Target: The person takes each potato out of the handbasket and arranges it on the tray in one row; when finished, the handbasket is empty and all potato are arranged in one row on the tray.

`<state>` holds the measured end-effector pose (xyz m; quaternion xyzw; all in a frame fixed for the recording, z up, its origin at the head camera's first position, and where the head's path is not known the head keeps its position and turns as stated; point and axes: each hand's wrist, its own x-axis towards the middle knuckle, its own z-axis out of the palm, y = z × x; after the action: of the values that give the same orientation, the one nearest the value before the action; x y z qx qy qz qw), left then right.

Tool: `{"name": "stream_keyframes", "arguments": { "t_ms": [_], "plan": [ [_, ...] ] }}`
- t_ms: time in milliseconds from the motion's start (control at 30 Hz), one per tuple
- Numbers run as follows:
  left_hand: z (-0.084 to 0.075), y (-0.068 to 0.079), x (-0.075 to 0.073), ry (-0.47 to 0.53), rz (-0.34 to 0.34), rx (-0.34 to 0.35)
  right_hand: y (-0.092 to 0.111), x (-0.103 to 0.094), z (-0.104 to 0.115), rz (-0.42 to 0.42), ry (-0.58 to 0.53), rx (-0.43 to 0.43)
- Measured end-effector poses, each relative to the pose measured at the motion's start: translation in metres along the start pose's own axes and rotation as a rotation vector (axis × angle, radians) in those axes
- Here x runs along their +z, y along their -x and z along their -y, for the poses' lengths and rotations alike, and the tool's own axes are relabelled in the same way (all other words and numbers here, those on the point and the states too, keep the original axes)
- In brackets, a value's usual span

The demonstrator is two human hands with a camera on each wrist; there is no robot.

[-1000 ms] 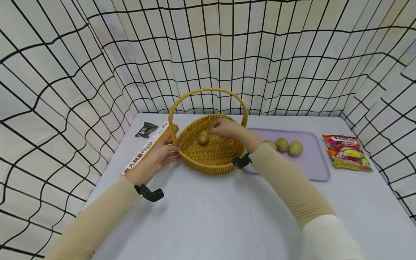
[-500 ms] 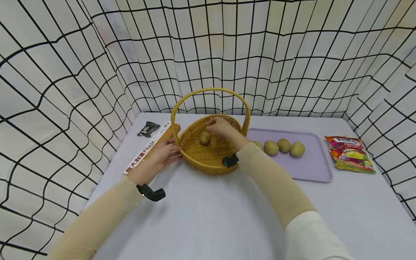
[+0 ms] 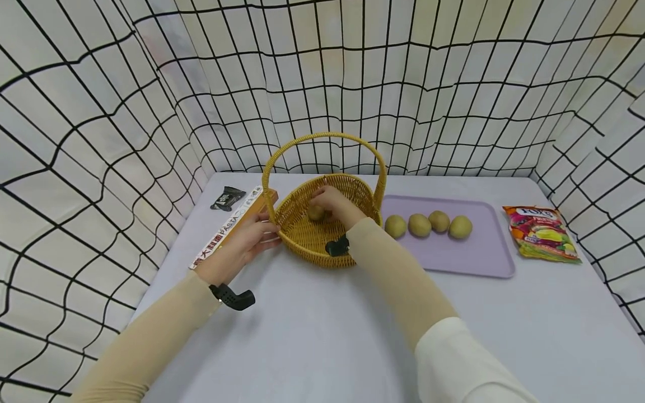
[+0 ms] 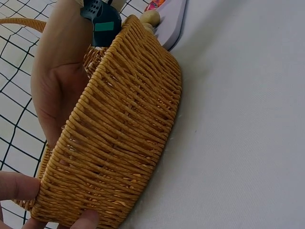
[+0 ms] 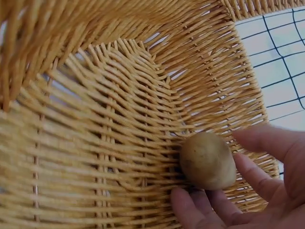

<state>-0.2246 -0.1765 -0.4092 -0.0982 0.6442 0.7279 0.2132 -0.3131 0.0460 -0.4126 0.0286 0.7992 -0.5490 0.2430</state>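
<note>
A yellow-brown potato [image 5: 207, 160] lies on the woven floor of the wicker basket [image 3: 304, 238]. Reaching in over the near rim, my right hand [image 3: 335, 202] curls its fingers round this potato. The right wrist view has fingertips [image 5: 186, 205] along its lower side and the thumb [image 5: 262, 138] close at its upper side. My left hand [image 3: 252, 238] grips the basket's left end below the handle [image 3: 325, 135]. In the left wrist view, one fingertip [image 4: 21, 186] is at the rim and another [image 4: 86, 219] against the outer wall.
Right of the basket, a lilac tray [image 3: 478, 252] bears several potatoes [image 3: 420, 225]. Farther right lies a colourful candy bag [image 3: 541, 232]. A pasta box [image 3: 227, 226] and small black packet [image 3: 228, 198] are at the left. Black netting [image 3: 322, 101] surrounds the table's back and sides.
My right hand has moved left and lower in the basket, closing its fingers round the potato. Its forearm has swung left, uncovering more tray potatoes. The left hand keeps its place.
</note>
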Motion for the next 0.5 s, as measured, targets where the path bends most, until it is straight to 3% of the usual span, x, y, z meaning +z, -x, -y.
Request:
{"name": "stream_keyframes", "arguments": {
  "t_ms": [133, 367, 500],
  "plan": [
    [-0.0001, -0.0006, -0.0004, -0.006, 0.003, 0.004, -0.0039, 0.0023, 0.0005, 0.003, -0.015, 0.030],
    [0.0003, -0.0022, -0.0015, -0.009, -0.001, -0.001, 0.0054, -0.0033, 0.0007, 0.056, -0.170, 0.051],
    [0.0011, -0.0042, -0.0013, -0.003, -0.008, -0.004, 0.0052, -0.0064, 0.0003, 0.066, -0.196, 0.064]
  ]
}}
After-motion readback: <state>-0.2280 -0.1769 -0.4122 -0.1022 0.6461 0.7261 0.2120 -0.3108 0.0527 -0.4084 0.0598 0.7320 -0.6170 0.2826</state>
